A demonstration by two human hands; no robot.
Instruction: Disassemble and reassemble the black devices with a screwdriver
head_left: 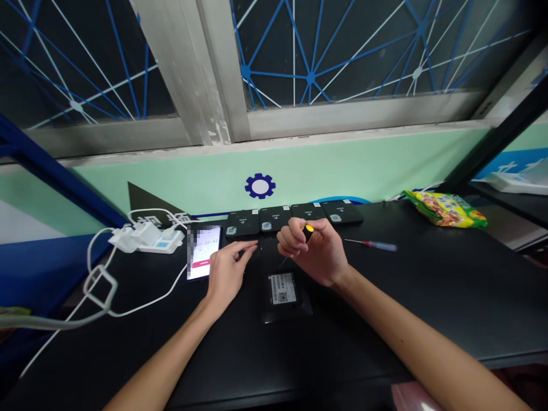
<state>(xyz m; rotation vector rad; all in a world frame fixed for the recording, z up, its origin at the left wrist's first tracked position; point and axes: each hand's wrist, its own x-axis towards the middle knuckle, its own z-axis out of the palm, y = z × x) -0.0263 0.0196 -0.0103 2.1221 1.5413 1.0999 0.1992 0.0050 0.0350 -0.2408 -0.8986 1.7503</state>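
A yellow-and-black screwdriver (307,230) is gripped in my right hand (319,251), its thin shaft faintly visible pointing down and left. Below it a square black device (266,313) lies on the table, a white printed label (282,287) facing up. My left hand (229,268) is to the left of the device, thumb and forefinger brought together in a pinch; whatever is between the tips is too small to make out. Beside that hand lies a phone (204,254) with a lit timer screen.
Several flat black boxes (243,223) stand in a row along the wall. A second screwdriver (381,246) with a clear bluish handle lies to the right. Further right is a yellow-green snack bag (447,209). A power strip (160,242) with chargers and white cables (141,311) occupies the left.
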